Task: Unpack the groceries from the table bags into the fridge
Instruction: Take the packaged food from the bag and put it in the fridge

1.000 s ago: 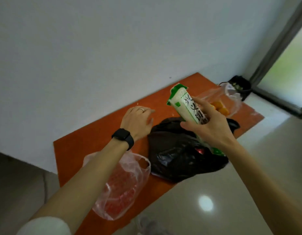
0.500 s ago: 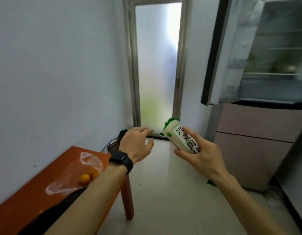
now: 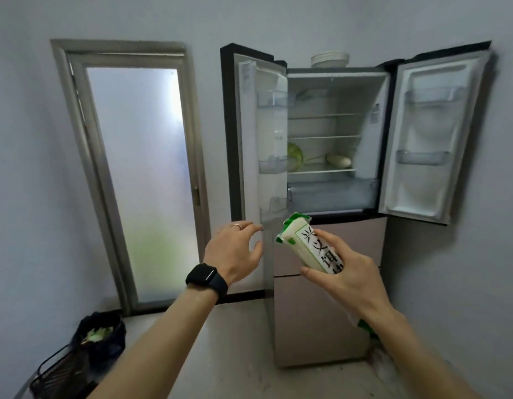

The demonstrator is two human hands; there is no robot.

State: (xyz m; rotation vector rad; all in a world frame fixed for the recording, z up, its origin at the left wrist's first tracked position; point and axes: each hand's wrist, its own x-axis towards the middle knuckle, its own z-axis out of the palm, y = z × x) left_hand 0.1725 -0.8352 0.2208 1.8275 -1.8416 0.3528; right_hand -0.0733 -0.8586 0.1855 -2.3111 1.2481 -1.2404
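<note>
The person's right hand point(image 3: 345, 280) grips a white packet point(image 3: 308, 244) with green ends and black printed characters. The fingers are curled over its top and the thumb sits beneath it, so the packet tilts up and to the left in front of the fridge point(image 3: 321, 318). The lower end of the packet passes behind the wrist. The left hand point(image 3: 235, 251) is raised just beside the packet without touching it, holding nothing, its fingers loosely bent and slightly spread. It wears a ring point(image 3: 237, 225), and a black watch point(image 3: 205, 279) sits on the wrist. Both upper fridge doors, the left door point(image 3: 249, 133) and the right door point(image 3: 433, 133), stand wide open. On a lower shelf inside lie a green cabbage point(image 3: 295, 159) and, apart from it, a pale long vegetable point(image 3: 338, 160). A stack of plates point(image 3: 330, 59) rests on top of the fridge. Left of the fridge is a frosted glass door point(image 3: 140, 180). On the floor below it sit a dark bag point(image 3: 105, 338) holding green scraps and a black wire basket point(image 3: 59, 370).
</note>
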